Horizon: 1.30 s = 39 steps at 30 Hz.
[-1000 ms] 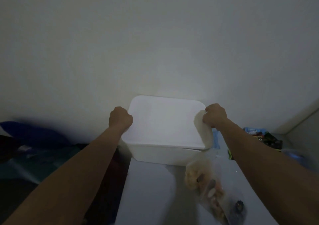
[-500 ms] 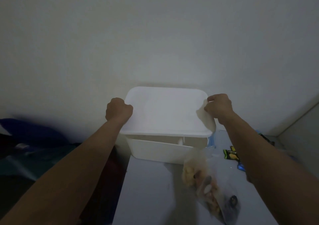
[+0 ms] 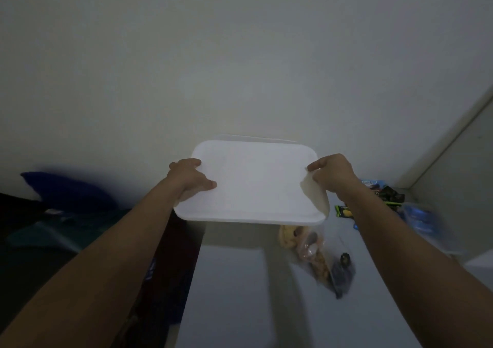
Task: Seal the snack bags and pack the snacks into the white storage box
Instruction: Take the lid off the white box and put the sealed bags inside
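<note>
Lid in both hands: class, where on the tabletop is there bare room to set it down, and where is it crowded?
Bare tabletop lies in front of the lifted lid, left of the clear snack bag. The right side is crowded: the bag, then small packets towards the corner. Left hand and right hand hold the lid's edges.

The lid [image 3: 256, 185] is plain white with no pattern, and the wall [image 3: 240, 54] behind it is a dull off-white. The tabletop [image 3: 234, 294] is pale grey-white. A clear bag [image 3: 317, 257] near the right holds tan, pinkish and dark pieces. Far right lie a green and yellow packet [image 3: 344, 211] and blue wrappers [image 3: 421, 218]. At the left is a deep blue cushion [image 3: 66, 190].
</note>
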Motion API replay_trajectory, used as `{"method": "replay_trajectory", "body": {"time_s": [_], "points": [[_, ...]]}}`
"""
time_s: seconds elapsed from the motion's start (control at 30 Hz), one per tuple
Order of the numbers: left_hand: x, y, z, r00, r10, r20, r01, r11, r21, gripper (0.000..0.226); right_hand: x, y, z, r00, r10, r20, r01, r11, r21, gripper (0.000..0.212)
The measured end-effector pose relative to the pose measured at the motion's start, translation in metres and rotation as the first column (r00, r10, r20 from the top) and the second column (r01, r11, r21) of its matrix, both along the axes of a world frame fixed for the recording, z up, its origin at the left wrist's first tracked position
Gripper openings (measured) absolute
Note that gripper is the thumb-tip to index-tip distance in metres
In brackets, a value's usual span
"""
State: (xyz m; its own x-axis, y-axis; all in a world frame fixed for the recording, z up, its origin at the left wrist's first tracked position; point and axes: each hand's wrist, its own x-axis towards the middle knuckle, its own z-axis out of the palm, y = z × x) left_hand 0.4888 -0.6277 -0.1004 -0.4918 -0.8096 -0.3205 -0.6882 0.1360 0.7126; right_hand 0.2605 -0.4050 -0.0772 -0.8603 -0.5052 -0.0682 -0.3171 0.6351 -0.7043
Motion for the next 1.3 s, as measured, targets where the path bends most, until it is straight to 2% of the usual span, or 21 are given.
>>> {"method": "replay_trajectory", "body": {"time_s": [0.17,0.33,0.43,0.67,1.03,1.17,1.3], "points": [[0.041,0.034,-0.008,0.999,0.028,0.039,-0.026,0.999,-0.030,0.094,0.035,0.030,-0.010,0.999,0.043,0.012,-0.043,0.999,-0.011,0.028],[0.085,0.076,-0.030,0.998,0.054,0.034,-0.055,0.998,0.038,0.086,0.075,0.071,-0.028,0.992,0.118,0.033,-0.120,0.991,0.055,0.025],[0.113,0.103,-0.054,0.995,0.092,0.023,-0.094,0.990,0.102,0.084,0.101,0.103,-0.049,0.989,0.139,0.056,-0.142,0.987,0.072,0.025],[0.157,0.175,-0.103,0.986,0.087,0.144,-0.111,0.981,0.162,0.076,0.149,0.156,-0.119,0.975,0.131,0.179,-0.156,0.979,0.134,0.025],[0.148,0.198,-0.155,0.987,0.145,0.064,-0.157,0.943,0.292,0.076,0.145,0.174,-0.183,0.928,0.117,0.355,-0.209,0.949,0.235,0.036],[0.138,0.188,-0.170,0.987,0.147,0.065,-0.160,0.938,0.307,0.075,0.137,0.172,-0.196,0.916,0.101,0.388,-0.207,0.948,0.240,0.041],[0.124,0.175,-0.183,0.989,0.066,0.132,-0.103,0.949,0.298,0.078,0.126,0.163,-0.205,0.906,0.084,0.415,-0.209,0.942,0.264,0.044]]}}
